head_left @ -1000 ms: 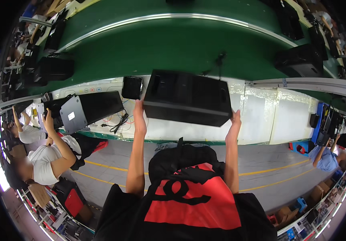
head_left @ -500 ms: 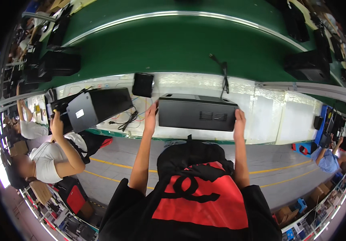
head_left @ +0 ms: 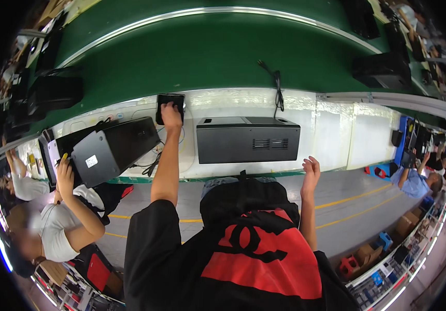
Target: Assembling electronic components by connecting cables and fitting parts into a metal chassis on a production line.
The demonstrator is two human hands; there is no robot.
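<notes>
A black box-shaped machine with slotted vents on its near side lies on the white work surface in front of me. Beyond its left end, my left hand reaches into a small black tray. Its fingers are bent down and drawn together; whatever they grip is hidden. Off the machine's right end, my right hand is raised near the bench edge, fingers loosely apart, holding nothing. A black power cord runs from behind the machine onto the green surface.
To the left, a co-worker's hand is at another black machine, with loose cords beside it. A metal rail borders the bench at right. More black machines stand on the green belt.
Both hands have let go of the machine's ends. My left hand has moved forward and left to the small tray; my right hand has drawn back slightly. The machine stays on the bench.
</notes>
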